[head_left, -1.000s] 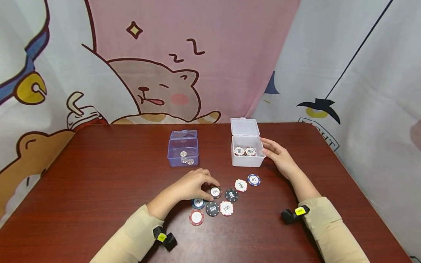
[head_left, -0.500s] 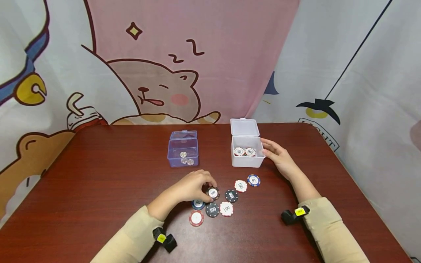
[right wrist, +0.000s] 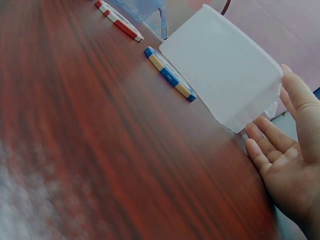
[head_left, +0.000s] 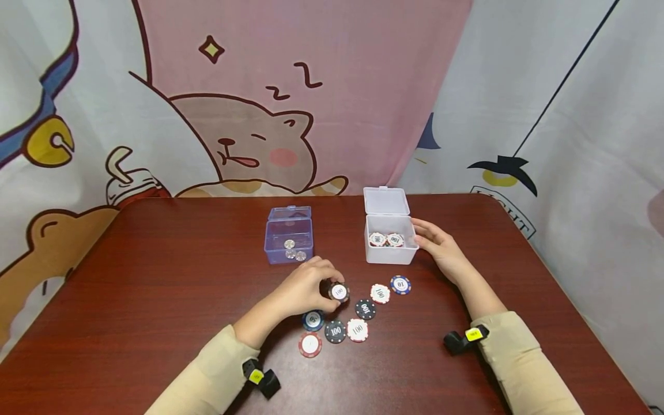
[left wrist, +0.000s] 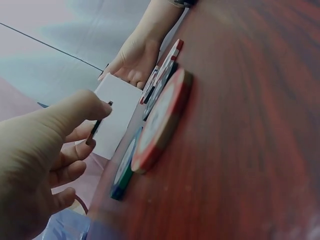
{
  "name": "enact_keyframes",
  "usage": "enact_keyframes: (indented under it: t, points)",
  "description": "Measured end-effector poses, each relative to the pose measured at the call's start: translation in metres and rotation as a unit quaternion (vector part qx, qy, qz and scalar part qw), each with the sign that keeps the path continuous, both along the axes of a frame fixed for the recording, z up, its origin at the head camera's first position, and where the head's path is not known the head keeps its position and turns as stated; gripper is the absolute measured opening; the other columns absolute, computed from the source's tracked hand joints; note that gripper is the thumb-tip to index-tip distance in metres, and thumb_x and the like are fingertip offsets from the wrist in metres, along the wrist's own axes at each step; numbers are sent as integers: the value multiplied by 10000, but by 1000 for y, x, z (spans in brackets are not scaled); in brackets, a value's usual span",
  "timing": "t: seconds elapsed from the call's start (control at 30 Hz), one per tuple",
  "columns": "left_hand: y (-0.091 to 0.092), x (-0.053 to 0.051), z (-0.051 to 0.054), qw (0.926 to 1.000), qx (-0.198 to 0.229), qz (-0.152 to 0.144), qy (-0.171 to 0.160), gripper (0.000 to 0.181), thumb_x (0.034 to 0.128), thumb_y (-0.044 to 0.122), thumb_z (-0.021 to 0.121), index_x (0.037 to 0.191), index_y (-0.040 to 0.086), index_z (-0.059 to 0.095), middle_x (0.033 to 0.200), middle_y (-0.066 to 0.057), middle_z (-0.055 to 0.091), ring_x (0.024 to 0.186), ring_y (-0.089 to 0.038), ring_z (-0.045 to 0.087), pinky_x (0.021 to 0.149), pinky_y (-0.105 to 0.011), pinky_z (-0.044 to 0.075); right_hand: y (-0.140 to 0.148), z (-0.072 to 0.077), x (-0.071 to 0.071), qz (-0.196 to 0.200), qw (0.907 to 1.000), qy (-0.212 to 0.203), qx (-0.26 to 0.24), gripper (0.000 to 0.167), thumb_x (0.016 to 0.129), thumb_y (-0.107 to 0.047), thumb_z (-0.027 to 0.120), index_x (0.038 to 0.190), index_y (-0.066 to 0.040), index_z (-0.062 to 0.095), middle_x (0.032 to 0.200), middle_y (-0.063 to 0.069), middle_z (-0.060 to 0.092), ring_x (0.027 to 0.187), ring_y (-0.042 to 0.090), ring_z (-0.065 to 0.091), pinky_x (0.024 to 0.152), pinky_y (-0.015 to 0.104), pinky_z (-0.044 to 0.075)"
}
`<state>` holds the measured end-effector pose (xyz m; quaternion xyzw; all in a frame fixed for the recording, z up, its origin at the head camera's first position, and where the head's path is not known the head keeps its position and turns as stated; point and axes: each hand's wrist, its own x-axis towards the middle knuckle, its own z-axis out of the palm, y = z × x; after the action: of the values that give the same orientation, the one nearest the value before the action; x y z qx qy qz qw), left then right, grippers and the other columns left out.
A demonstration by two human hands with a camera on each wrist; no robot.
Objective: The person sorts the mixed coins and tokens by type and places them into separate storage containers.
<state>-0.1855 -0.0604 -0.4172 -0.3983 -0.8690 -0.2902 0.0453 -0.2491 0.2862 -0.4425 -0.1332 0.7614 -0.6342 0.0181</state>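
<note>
My left hand (head_left: 306,287) pinches a black poker chip (head_left: 339,292) marked 100 between thumb and fingers. In the left wrist view that chip (left wrist: 95,127) shows edge-on, raised off the table. My right hand (head_left: 441,251) touches the right side of a white plastic box (head_left: 391,255), fingers extended along its wall, as the right wrist view also shows. The box's lid stands open, and several white chips (head_left: 386,239) lie inside. Loose on the table are a blue chip (head_left: 400,284), a white chip (head_left: 380,294), a black chip (head_left: 365,309) and a red chip (head_left: 310,344), among others.
Left of the white box stands a translucent blue box (head_left: 288,230), lid open, with several small clear pieces (head_left: 290,253) inside. Both boxes are toward the back of the brown table (head_left: 171,276). A printed curtain (head_left: 363,86) hangs behind the table's far edge.
My left hand first draws the black chip slightly left, then lifts it and moves away from me, off the loose chips. My right hand stays at the white box.
</note>
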Motion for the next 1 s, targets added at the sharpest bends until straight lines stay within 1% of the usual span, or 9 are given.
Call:
enact_keyframes:
  t: [0.1,0.2,0.5,0.6,0.83,1.0]
  points:
    - [3,0,3,9999,32,71,109,363,611,242,805,957,173,718,862,103,598,819,-89,469,717,-277,388,0,1,0,-3,10000,-19,-22,473,986,-126,536,1430,-26,404,1399,283,411,1167,166,495,905,194,399]
    - [6,0,5,9997,10,169,151,363,612,255,807,957,185,719,868,108,597,833,-84,466,729,-287,383,0,1,1,-12,10000,-27,-16,473,987,-125,534,1431,-28,404,1401,282,409,1171,170,492,904,193,399]
    - [20,-2,15,9988,26,351,339,363,645,306,807,975,181,724,886,105,600,866,-95,467,760,-302,344,-1,3,1,2,10000,-11,-2,471,985,-96,527,1433,-27,399,1397,284,413,1178,206,490,899,195,405]
    - [26,-5,20,9985,85,394,361,367,652,313,805,982,174,724,895,95,604,882,-104,471,774,-313,338,-1,2,2,-5,10000,-11,-17,471,984,-92,528,1433,-28,400,1395,286,413,1176,204,491,896,196,408]
    - [41,-13,31,9981,251,382,420,362,668,308,809,991,167,726,914,87,619,917,-112,480,825,-322,333,-1,3,2,16,10000,-24,-71,468,983,-79,524,1431,-20,399,1392,293,410,1175,221,492,896,204,409]
    - [49,-20,39,9967,326,527,524,366,661,303,816,989,165,732,913,78,628,914,-115,481,818,-333,328,-1,3,1,19,10000,-17,-37,468,983,-84,526,1431,-26,403,1390,288,416,1177,232,490,893,204,411]
